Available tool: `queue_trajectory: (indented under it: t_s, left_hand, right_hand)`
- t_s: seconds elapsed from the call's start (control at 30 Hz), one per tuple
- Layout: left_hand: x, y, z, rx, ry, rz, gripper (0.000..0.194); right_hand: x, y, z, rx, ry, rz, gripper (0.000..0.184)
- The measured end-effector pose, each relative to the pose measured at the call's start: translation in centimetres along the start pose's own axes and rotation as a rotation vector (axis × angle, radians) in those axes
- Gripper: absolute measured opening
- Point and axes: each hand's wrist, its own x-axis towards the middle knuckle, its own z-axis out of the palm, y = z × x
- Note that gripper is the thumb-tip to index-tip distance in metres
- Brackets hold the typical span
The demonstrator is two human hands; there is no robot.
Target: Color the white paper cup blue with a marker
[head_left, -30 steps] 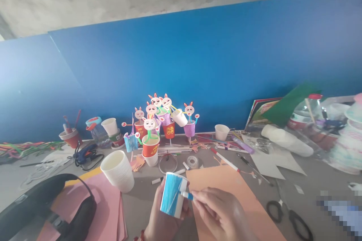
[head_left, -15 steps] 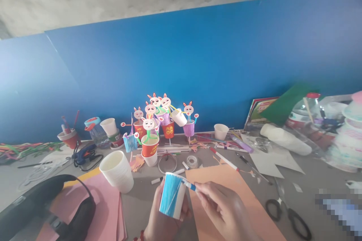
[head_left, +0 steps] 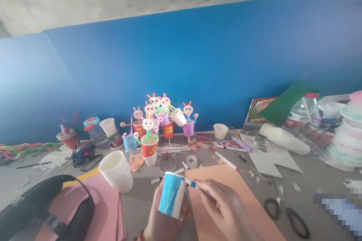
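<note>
One risk I see, lower centre: left hand curls fingers round the cup, right hand pinches the marker; overpressing could dent the wall.

so the paper cup is front and centre in the left hand, marker in the right hand at the cup's right edge, above a big sheet on the table. stack of cups just to the left, tape roll behind, scissors off right. further back the bunny figures cluster on their cups, then the partition behind everything on the table.
</note>
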Motion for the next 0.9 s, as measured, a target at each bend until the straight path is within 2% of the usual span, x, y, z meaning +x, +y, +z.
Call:
queue_trajectory:
  t_s: [0.1,0.2,0.3,0.43,0.53,0.67,0.77,0.9]
  left_hand:
    - [0.1,-0.2,-0.2,-0.014,-0.007,0.025,0.045]
    - [0.3,-0.1,-0.6,-0.054,0.011,-0.041,0.043]
    - [0.3,0.1,-1.0,-0.09,0.08,-0.086,0.041]
    - [0.1,0.2,-1.2,-0.149,0.159,-0.118,0.027]
    - [0.1,0.1,-0.9,-0.13,0.112,-0.128,0.034]
    - [0.3,0.0,-0.2,-0.012,0.025,-0.018,0.037]
    - [0.3,-0.1,0.2,0.019,0.016,0.022,0.037]
    - [0.2,-0.1,0.2,0.007,0.013,0.026,0.035]
  right_hand:
    - [-0.1,-0.1,0.2,0.014,-0.021,-0.011,0.019]
    - [-0.2,-0.7,0.4,0.046,-0.077,-0.045,0.02]
    - [-0.4,-1.3,0.7,0.081,-0.123,-0.087,0.02]
    - [-0.7,-1.7,1.0,0.069,-0.109,-0.124,0.019]
    - [-0.7,-1.3,0.8,0.054,-0.128,-0.085,0.02]
    - [-0.2,-0.5,0.4,0.02,-0.07,0.006,0.019]
    - [0.0,-0.2,0.4,0.003,-0.018,0.031,0.017]
    - [-0.3,-0.2,0.7,0.02,-0.033,0.025,0.017]
